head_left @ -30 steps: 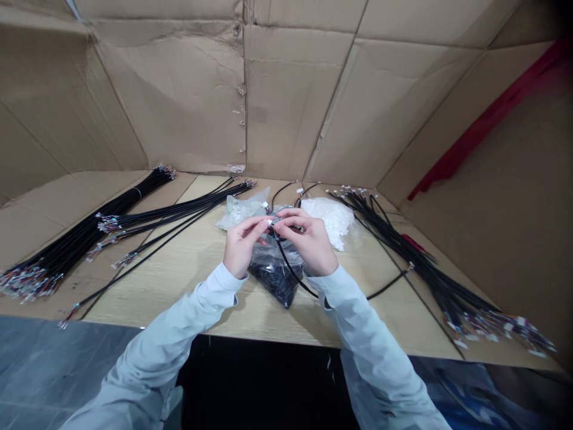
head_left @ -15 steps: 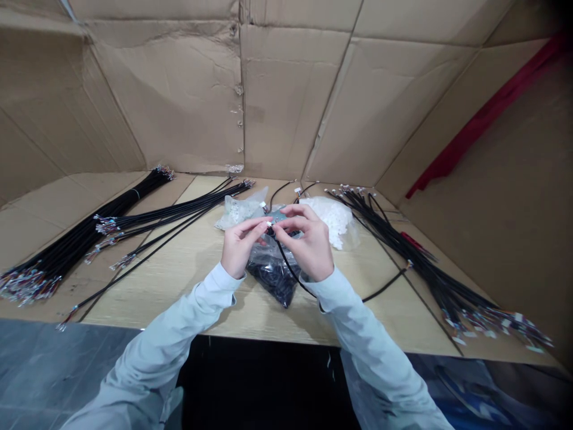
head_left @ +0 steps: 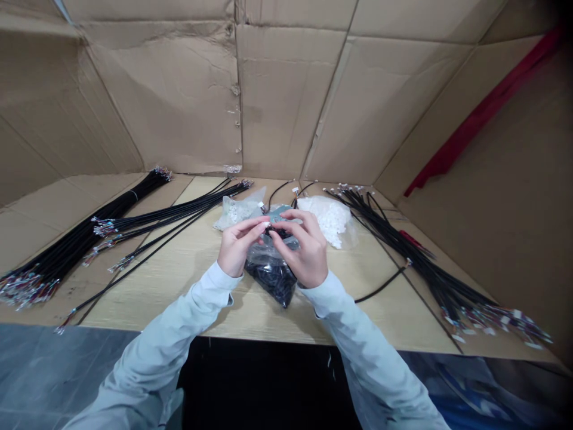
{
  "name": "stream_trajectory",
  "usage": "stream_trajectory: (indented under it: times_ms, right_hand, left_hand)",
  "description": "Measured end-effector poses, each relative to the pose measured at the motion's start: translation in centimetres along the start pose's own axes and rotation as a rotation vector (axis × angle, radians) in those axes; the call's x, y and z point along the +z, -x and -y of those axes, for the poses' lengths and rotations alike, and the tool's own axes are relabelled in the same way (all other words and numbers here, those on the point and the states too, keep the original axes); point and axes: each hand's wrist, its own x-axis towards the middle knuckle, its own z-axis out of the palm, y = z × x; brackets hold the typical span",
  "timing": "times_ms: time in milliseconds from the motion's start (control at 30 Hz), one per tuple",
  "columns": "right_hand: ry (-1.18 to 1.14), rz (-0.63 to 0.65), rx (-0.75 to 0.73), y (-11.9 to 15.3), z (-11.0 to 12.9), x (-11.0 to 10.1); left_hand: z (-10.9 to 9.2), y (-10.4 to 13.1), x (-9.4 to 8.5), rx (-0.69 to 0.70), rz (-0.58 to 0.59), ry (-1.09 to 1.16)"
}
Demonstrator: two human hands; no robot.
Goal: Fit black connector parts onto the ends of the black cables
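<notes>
Between the thumb and fingers of my left hand is a small white connector, mostly covered by the fingertips. My right hand is close beside it, thumb and index finger curled around the dark wire end of a black cable at the connector; the exact contact is partly hidden. The cable passes out of sight behind my right hand and wrist, and its far end lies on the right of the table. Under my hands sits a clear plastic bag of small black parts.
A bag of white parts lies to the right, and another bag to the left. Black cable bundles lie at the far left, left of centre and right. Cardboard walls enclose the table.
My right hand has shifted slightly left and its fingers have loosened and changed position. The cable stretch seen below that hand is now hidden. My left hand keeps its pinch.
</notes>
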Motion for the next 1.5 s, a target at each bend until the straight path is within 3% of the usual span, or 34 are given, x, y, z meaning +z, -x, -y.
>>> stream_trajectory:
  times_ms: [300,533,933,1267,1500]
  right_hand:
    - [0.001,-0.118,0.022,0.4,0.3,0.0]
    - [0.02,-0.106,-0.01,0.2,0.3,-0.3]
    - [0.266,-0.087,-0.259,-0.2,0.5,-0.8]
    - [0.239,-0.075,-0.221,0.0,0.0,-0.3]
    - [0.079,-0.004,-0.054,-0.1,-0.5,-0.9]
  left_hand:
    - [0.1,0.0,0.0,0.065,0.069,-0.027]
    - [0.5,0.0,-0.1,0.156,0.093,-0.095]
    - [0.7,-0.1,-0.4,0.321,0.111,-0.298]
    - [0.9,-0.1,-0.5,0.334,0.113,-0.309]
    - [0.3,0.0,-0.1,0.274,0.056,-0.319]
